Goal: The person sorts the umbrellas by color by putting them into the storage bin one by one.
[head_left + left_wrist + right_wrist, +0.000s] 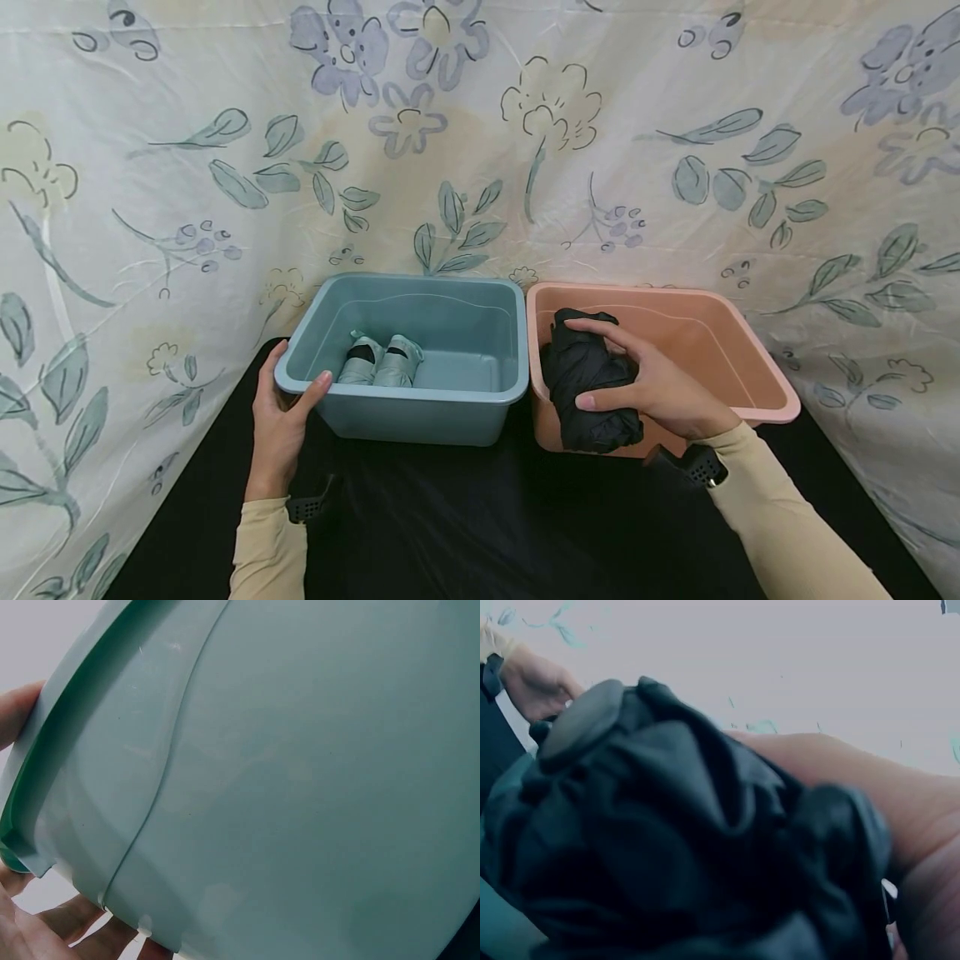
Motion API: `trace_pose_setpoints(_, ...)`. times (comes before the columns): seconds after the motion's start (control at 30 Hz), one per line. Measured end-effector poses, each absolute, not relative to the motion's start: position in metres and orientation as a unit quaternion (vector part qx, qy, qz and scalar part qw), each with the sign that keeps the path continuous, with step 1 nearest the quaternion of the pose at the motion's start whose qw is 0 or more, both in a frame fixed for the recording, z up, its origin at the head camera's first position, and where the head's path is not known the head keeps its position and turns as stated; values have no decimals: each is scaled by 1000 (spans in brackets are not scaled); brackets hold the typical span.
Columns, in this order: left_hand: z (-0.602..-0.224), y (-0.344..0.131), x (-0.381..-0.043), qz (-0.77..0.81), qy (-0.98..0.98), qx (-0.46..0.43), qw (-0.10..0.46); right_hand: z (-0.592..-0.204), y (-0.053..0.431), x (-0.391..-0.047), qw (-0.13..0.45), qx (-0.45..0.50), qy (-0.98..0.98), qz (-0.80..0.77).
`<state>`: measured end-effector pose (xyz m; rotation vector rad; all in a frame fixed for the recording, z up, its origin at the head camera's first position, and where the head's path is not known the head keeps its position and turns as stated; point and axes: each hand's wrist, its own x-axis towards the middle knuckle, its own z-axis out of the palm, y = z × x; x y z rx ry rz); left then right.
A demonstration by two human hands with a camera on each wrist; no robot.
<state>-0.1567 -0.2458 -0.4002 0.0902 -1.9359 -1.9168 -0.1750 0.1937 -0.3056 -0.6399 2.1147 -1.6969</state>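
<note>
At the near left corner of the blue-green plastic bin (420,417), my left hand (281,412) grips the rim, thumb along the near edge and fingers on the outer side. Two pale green things (382,362) with black patches lie side by side in that bin; their kind is unclear. My right hand (648,379) holds a loosely bundled black folded umbrella (588,383) over the left part of the pink bin (750,358). In the right wrist view, the umbrella's crumpled cloth (682,840) fills the middle, with a grey oval disc (585,724) at one end.
The two bins stand next to each other on a black cloth (465,525). A white sheet with flowers and leaves (465,167) hangs behind and at both sides, close to the bins' far edges.
</note>
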Motion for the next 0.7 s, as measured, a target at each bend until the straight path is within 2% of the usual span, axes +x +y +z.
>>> trace_pose_setpoints(0.43, -400, -246, -157, -687, -697, 37, 202, -301, 218, -222, 190, -185, 760, -594)
trace_pose_setpoints(0.7, -400, -246, -158, -690, -694, 36, 201, -301, 229, -249, 224, -154, 776, -570)
